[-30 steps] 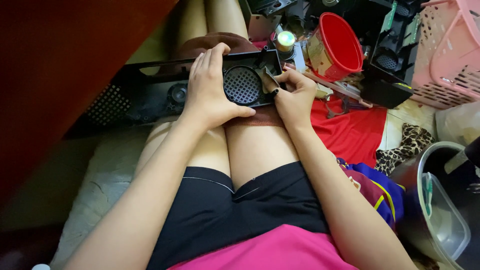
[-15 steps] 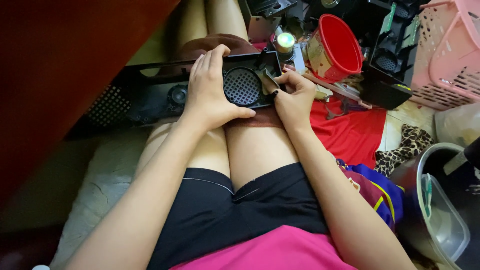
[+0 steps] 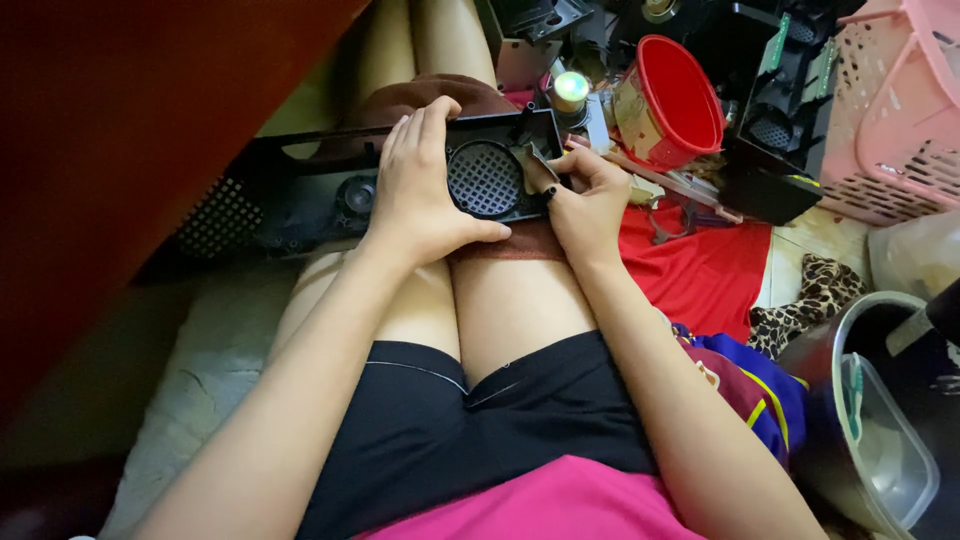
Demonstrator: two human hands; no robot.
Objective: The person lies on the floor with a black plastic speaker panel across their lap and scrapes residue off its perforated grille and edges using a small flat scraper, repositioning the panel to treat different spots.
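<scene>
Since a second ago almost nothing has shifted: the left hand [image 3: 425, 190] still lies flat, gripping the long black plastic panel [image 3: 400, 185] across the knees beside its round grille [image 3: 484, 179], and the right hand [image 3: 585, 200] stays pinched on a small dark piece at the panel's end, near the red bucket [image 3: 675, 100], so the work remains at that corner.
</scene>
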